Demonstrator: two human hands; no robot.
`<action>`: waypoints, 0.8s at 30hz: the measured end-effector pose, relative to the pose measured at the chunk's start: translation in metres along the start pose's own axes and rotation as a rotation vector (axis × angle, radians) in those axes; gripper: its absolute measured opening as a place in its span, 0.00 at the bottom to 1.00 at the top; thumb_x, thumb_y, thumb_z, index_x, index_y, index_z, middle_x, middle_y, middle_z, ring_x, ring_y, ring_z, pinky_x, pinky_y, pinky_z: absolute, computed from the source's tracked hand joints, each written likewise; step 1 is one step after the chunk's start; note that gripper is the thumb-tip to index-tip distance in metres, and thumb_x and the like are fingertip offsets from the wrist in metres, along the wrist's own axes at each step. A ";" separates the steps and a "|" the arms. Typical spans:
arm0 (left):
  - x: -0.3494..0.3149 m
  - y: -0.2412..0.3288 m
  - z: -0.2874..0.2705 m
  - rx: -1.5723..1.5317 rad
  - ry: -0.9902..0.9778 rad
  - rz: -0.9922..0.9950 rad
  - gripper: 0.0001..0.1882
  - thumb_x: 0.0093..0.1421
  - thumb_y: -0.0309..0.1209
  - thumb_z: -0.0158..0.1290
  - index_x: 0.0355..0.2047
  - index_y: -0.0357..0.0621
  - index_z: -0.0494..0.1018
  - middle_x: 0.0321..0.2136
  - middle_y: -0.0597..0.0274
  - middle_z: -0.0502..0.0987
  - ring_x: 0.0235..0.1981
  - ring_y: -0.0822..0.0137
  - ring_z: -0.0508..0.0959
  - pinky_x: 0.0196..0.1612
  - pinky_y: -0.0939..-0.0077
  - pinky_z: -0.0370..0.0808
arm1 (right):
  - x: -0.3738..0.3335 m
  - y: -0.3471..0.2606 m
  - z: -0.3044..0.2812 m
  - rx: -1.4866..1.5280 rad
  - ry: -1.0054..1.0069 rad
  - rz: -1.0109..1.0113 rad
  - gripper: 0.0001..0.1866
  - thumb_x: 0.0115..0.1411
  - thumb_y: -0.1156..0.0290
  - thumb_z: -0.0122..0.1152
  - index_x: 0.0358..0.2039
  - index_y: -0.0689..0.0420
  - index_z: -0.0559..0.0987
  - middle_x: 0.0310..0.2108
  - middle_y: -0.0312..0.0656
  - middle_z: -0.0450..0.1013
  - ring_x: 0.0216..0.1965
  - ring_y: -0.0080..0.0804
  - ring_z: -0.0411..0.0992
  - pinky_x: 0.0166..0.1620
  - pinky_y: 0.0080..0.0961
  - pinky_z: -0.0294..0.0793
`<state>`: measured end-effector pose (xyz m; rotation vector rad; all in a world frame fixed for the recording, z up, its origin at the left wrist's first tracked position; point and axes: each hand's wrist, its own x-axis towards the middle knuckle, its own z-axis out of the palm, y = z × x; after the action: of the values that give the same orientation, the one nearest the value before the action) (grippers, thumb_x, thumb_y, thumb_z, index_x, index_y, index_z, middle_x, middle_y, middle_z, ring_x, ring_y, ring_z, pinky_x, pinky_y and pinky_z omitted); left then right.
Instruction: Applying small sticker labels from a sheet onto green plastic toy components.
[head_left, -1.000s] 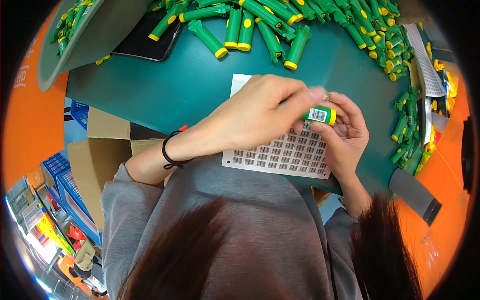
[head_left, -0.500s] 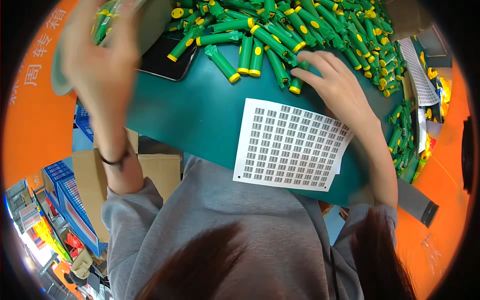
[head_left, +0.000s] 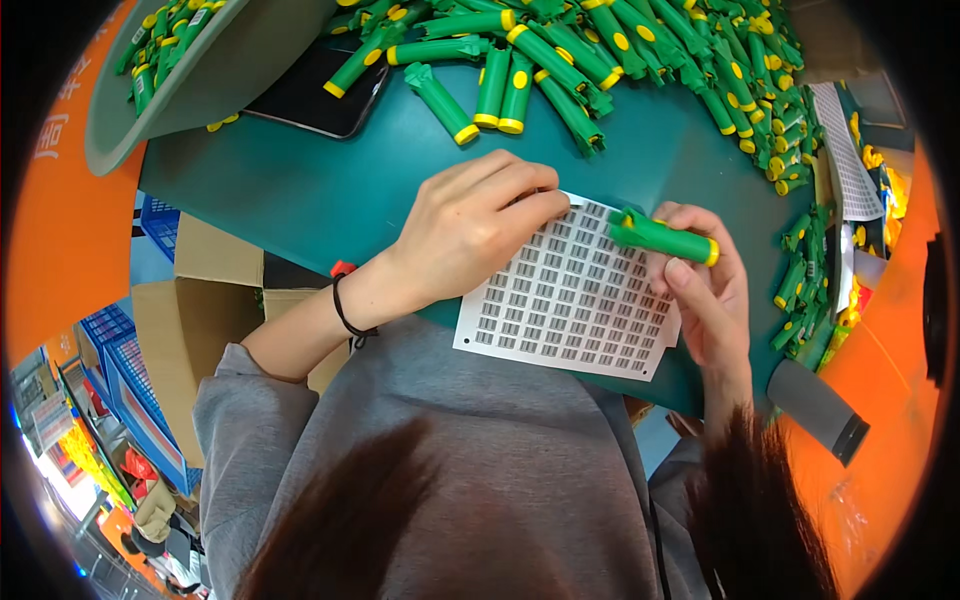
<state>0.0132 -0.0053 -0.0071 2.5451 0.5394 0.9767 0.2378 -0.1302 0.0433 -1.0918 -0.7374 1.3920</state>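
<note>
My right hand point(head_left: 715, 290) holds a green tube with a yellow end cap point(head_left: 665, 238) between thumb and fingers, above the right side of a white sheet of small barcode labels point(head_left: 560, 300). The tube lies nearly level, its ragged green end pointing left. My left hand point(head_left: 480, 225) reaches over the sheet's upper left part. Its fingers are closed together, with the tips at the top edge beside the first row of labels. Whatever is pinched there is hidden. The sheet lies on the green table point(head_left: 300, 195) close to my body.
A heap of similar green tubes point(head_left: 640, 50) spreads across the far side. A grey-green basin point(head_left: 215, 95) with more tubes stands far left beside a black tablet-like device point(head_left: 320, 95). At right lies a grey cylinder point(head_left: 815, 410); an open cardboard box point(head_left: 195, 340) is at lower left.
My right hand has picked a green tube from the near edge of the heap and brought it over the sheet. My left hand has come from the basin to the sheet's top edge.
</note>
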 end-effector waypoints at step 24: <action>0.043 0.060 -0.008 -0.763 -0.215 -0.471 0.04 0.60 0.24 0.63 0.35 0.39 0.79 0.39 0.60 0.81 0.41 0.73 0.78 0.48 0.78 0.72 | -0.021 0.028 -0.007 -0.254 0.056 -0.255 0.21 0.52 0.87 0.73 0.46 0.66 0.77 0.47 0.47 0.76 0.47 0.29 0.77 0.50 0.25 0.79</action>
<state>0.0503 -0.0353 0.0498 1.7051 0.5340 0.5710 0.2316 -0.1555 0.0194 -1.1819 -0.9954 1.0673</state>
